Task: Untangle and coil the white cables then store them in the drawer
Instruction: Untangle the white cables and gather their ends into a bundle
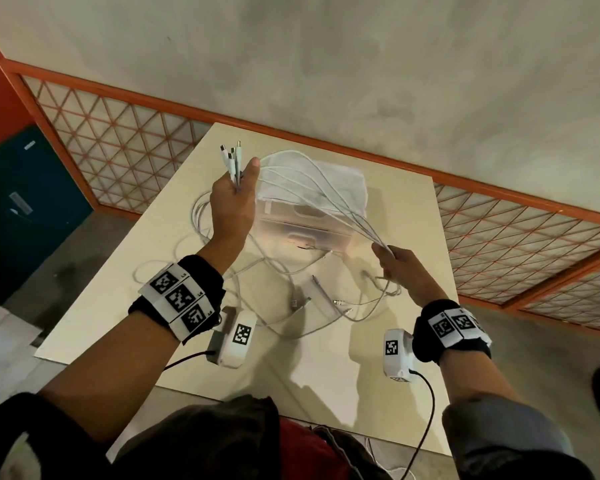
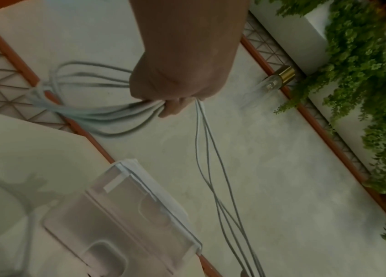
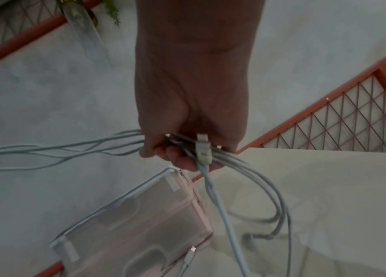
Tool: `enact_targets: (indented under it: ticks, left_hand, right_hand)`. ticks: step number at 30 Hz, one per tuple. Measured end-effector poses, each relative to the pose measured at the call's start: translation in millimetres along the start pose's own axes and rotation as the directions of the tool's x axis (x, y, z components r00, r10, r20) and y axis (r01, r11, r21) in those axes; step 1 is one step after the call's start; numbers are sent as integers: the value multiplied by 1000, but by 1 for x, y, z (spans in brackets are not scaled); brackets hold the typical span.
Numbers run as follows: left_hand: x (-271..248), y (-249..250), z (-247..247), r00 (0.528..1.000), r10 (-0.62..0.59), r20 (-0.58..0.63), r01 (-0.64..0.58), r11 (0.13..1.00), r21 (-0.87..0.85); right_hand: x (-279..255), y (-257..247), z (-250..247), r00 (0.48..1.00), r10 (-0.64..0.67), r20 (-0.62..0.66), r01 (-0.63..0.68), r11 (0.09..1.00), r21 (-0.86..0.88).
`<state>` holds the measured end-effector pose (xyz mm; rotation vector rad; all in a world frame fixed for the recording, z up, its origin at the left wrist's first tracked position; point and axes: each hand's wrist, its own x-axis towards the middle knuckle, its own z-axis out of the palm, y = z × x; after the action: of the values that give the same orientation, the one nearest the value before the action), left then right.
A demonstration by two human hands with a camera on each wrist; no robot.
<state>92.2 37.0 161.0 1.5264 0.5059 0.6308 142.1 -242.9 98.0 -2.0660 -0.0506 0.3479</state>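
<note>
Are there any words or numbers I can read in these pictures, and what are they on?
None can be read.
Wrist bands: black-and-white square code patterns; tiny marks beside them, too small to read.
Wrist cameras: square code patterns only.
Teal cabinet: small labels, too blurred to read.

No legible text anywhere.
</note>
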Motion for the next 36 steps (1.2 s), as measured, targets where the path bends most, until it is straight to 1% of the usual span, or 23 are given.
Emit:
enact_targets:
  ticks: [2, 3, 5, 7, 9, 11, 12, 13, 14, 15, 16, 17, 19, 21, 22, 23, 24, 25, 28, 29, 30, 32, 36]
  left_hand:
    - [0, -5, 2, 1000, 6, 10, -7, 997, 76]
    - [0, -9, 2, 999, -6, 32, 1, 989, 146]
    - [-1, -19, 3, 992, -72, 100, 40, 957, 288]
    - [-6, -28, 2, 986, -121, 115, 76, 938, 337]
    - [-12, -29, 1, 991, -86, 102, 49, 947, 317]
    - [-17, -28, 2, 994, -8, 111, -22, 965, 261]
    - [-19, -26, 4, 990, 33, 136, -65, 969, 238]
    - [-21, -23, 6, 979, 75, 188, -116, 969, 219]
    - [-23, -20, 8, 957, 114, 267, -171, 965, 201]
    - [-27, -16, 11, 921, 131, 366, -207, 963, 175]
    - [-30, -13, 14, 874, 132, 468, -220, 966, 138]
    - [-35, -8, 17, 820, 90, 566, -191, 974, 120]
    - [-42, -7, 22, 703, -85, 706, -61, 982, 179]
    - [-45, -9, 22, 583, -256, 771, 31, 955, 294]
    - [-45, -11, 21, 542, -303, 784, 56, 944, 326]
    - [-45, -12, 20, 521, -322, 790, 66, 938, 339]
    - [-44, -11, 19, 529, -322, 786, 55, 936, 347]
    - [-44, -10, 20, 563, -297, 771, 20, 938, 347]
    - [-39, -7, 21, 723, -114, 681, -170, 926, 336]
    - [-36, -6, 20, 758, -55, 650, -228, 912, 342]
    - [-34, -6, 19, 774, -12, 633, -270, 898, 346]
    - [-32, -5, 17, 778, 35, 627, -321, 880, 349]
    - [-30, 7, 13, 834, 140, 534, -360, 871, 334]
  right_hand:
    - [-2, -3, 4, 1000, 2, 27, -3, 999, 41]
    - [-2, -4, 6, 999, 3, 32, -5, 999, 45]
    - [-2, -9, 7, 999, 4, 47, -3, 1000, -19]
    - [0, -13, 6, 997, -15, 81, 26, 991, -134]
    - [1, -20, 4, 990, -53, 132, 83, 969, -231]
    - [1, -28, 3, 975, -73, 211, 138, 939, -314]
    - [1, -32, 3, 963, -86, 256, 175, 921, -348]
    - [0, -37, 3, 947, -97, 306, 213, 903, -373]
    - [-1, -44, 4, 928, -109, 357, 251, 889, -382]
    - [-3, -51, 5, 906, -127, 404, 291, 880, -376]
    - [-5, -58, 7, 883, -149, 444, 327, 875, -356]
    - [-7, -65, 8, 864, -172, 474, 354, 875, -329]
    - [-14, -82, 12, 828, -202, 524, 379, 889, -257]
    - [-16, -91, 15, 802, -230, 552, 389, 901, -190]
    - [-16, -94, 16, 795, -242, 556, 396, 902, -174]
    - [-16, -94, 17, 790, -257, 557, 405, 901, -159]
    - [-15, -92, 17, 789, -269, 552, 406, 903, -141]
    - [-13, -88, 17, 796, -281, 537, 408, 903, -132]
    - [-7, -73, 18, 847, -320, 424, 416, 896, -155]
    - [-6, -68, 18, 866, -330, 375, 414, 894, -169]
    - [-4, -62, 19, 885, -330, 328, 403, 897, -184]
    - [-1, -52, 19, 913, -295, 281, 361, 905, -225]
    - [0, -33, 19, 935, -140, 326, 258, 899, -353]
